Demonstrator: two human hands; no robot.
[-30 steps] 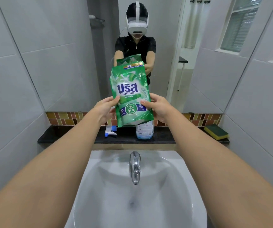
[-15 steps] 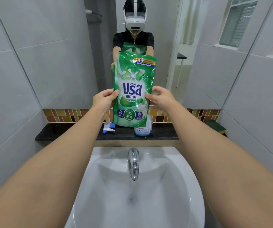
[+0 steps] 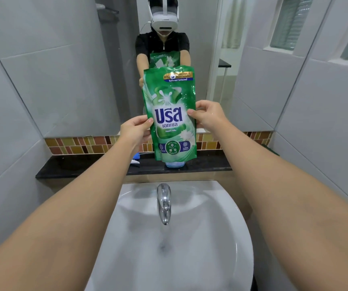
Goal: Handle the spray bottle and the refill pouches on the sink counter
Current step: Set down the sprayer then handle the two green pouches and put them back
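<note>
A refill pouch (image 3: pixel 170 114) stands upright in the air between a left hand (image 3: pixel 134 131) and a right hand (image 3: pixel 207 115), above a counter ledge (image 3: pixel 80 165). Behind its lower edge sits a bottle (image 3: pixel 175 164) on the ledge, before a mirror (image 3: pixel 64 70). A faucet (image 3: pixel 164 203) and basin (image 3: pixel 189 248) lie nearer the viewer.

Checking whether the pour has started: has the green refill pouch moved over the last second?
Yes. The green refill pouch has turned from tilted to upright, its bottom edge still just above the black ledge, held by both hands.
</note>
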